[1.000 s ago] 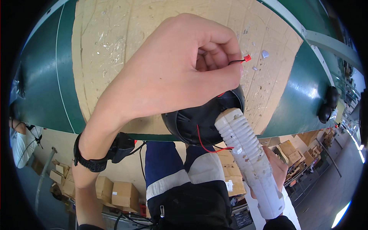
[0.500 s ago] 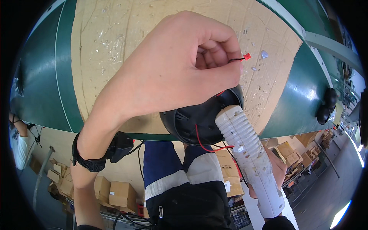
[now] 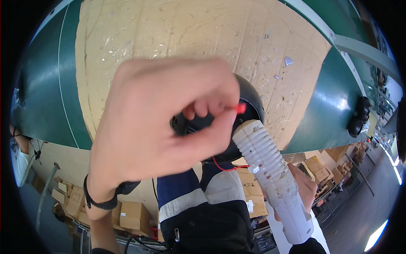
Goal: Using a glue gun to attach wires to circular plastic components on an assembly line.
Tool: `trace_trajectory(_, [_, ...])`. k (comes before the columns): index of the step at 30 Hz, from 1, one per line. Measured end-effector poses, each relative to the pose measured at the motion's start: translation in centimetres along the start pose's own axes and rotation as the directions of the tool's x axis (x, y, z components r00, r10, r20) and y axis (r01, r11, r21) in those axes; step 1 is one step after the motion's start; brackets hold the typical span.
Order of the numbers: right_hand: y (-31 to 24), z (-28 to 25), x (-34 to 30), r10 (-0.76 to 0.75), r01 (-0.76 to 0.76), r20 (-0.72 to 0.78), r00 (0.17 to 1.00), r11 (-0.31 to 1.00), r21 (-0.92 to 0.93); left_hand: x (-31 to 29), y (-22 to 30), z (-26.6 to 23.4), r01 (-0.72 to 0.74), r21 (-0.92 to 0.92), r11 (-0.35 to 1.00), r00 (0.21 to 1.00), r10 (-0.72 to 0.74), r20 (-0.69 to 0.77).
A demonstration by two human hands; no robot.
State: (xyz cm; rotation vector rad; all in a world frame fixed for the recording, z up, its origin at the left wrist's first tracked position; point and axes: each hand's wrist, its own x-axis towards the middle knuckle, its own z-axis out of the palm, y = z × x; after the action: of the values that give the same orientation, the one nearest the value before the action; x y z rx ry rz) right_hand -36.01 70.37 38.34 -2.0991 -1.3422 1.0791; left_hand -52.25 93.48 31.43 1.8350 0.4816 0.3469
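My left hand [image 3: 160, 106], blurred by motion, is closed in a pinch on a small red wire connector [image 3: 241, 109]. It hangs over a round black plastic housing [image 3: 250, 91], hiding much of it, at the near edge of the cardboard. In my right hand [image 3: 305, 186], partly hidden at the lower right, is a white, stained tool with a ribbed body, apparently a glue gun [image 3: 279, 190]. Its upper end lies over the housing's right side; its tip cannot be made out. A red wire [image 3: 224, 168] loops from the housing toward the tool's body.
A cardboard sheet [image 3: 169, 29] with clear glue-like bits covers the green bench [image 3: 38, 97]. Black round parts [image 3: 359, 116] lie at the bench's right end. Cardboard boxes [image 3: 134, 216] stand below. Another person's arm [image 3: 21, 144] shows at the far left.
My left hand has moved down and left, bringing the red connector over the black housing. The ribbed tool and my right hand are almost where they were.
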Motion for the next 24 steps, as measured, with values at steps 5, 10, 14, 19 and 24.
trace_trajectory(5, [-0.5,-0.2,0.0,0.047,-0.048,0.036,0.998,0.999,0.022,-2.4,0.2,0.6,-0.092,0.052,0.994,0.993,0.095,-0.069])
trace_trajectory(10, [-0.9,-0.1,-0.4,0.145,-0.146,0.068,0.987,0.989,0.007,-3.7,-0.5,1.2,-0.131,0.055,0.99,0.988,0.135,-0.075])
trace_trajectory(14, [-0.8,0.1,-0.5,0.092,-0.092,0.007,0.996,0.996,-0.02,-3.8,-0.8,1.4,-0.165,0.059,0.985,0.977,0.171,-0.123])
trace_trajectory(19, [-0.9,-0.5,0.1,-0.004,0.003,-0.032,0.999,1.0,-0.03,-3.8,-0.7,1.3,-0.154,0.06,0.986,0.978,0.16,-0.132])
trace_trajectory(24, [-0.9,-0.6,0.3,0.004,-0.004,0.022,1.0,1.0,0.01,-3.7,-0.7,1.5,-0.195,0.087,0.977,0.972,0.204,-0.118])
